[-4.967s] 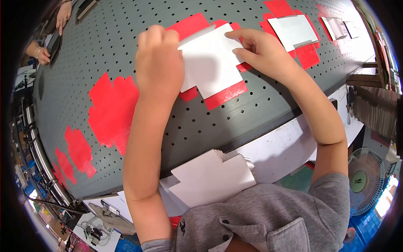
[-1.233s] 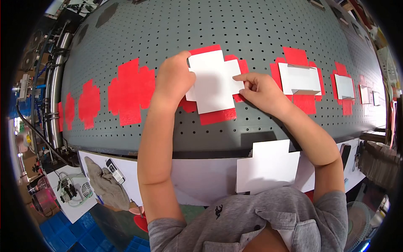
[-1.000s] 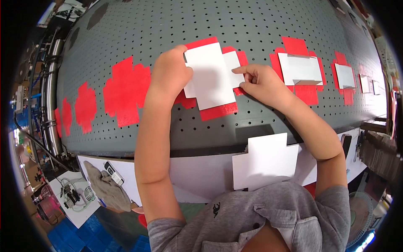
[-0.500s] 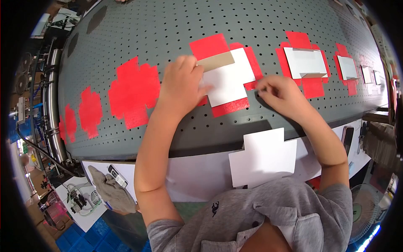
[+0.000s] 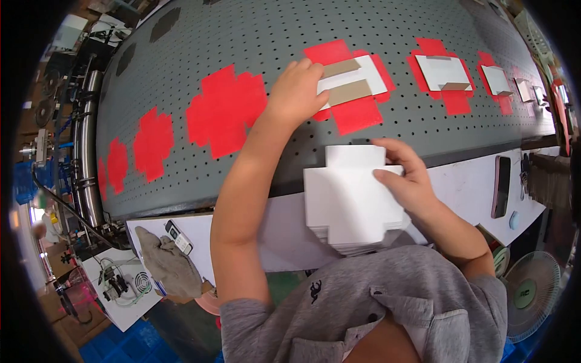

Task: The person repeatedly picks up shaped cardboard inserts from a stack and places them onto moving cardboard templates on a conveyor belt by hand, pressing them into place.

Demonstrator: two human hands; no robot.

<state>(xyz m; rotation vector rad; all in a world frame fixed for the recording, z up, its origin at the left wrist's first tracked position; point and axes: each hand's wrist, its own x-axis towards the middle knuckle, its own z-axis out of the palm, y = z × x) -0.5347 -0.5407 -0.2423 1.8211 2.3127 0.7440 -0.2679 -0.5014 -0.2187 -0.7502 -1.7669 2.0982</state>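
My left hand [image 5: 298, 91] is at the left end of a white cardboard blank [image 5: 378, 75] lying on a red cross-shaped sheet [image 5: 357, 115]. Thumb and fingers are bent around that end, which they hide. Two grey-brown flaps are folded inward on this blank. Nearer my body, my right hand [image 5: 408, 175] grips the right side of another white cardboard blank [image 5: 348, 193], thumb on top and fingers at its far edge. This one is cross-shaped and lies over a stack of similar blanks [image 5: 357, 247].
More red sheets [image 5: 227, 109] lie to the left on the perforated grey belt [image 5: 284, 157]. Rightward, sheets carry white boards [image 5: 445, 72] with folded flaps. The white ledge holds a phone [image 5: 501, 186], a grey cloth [image 5: 169, 263] and a small remote-like device [image 5: 178, 236]. A fan [image 5: 525, 293] stands at lower right.
My right hand has come back from the red sheet to the stack and grips the top blank. A near flap is now folded in under my left hand. The red sheets have shifted in view.
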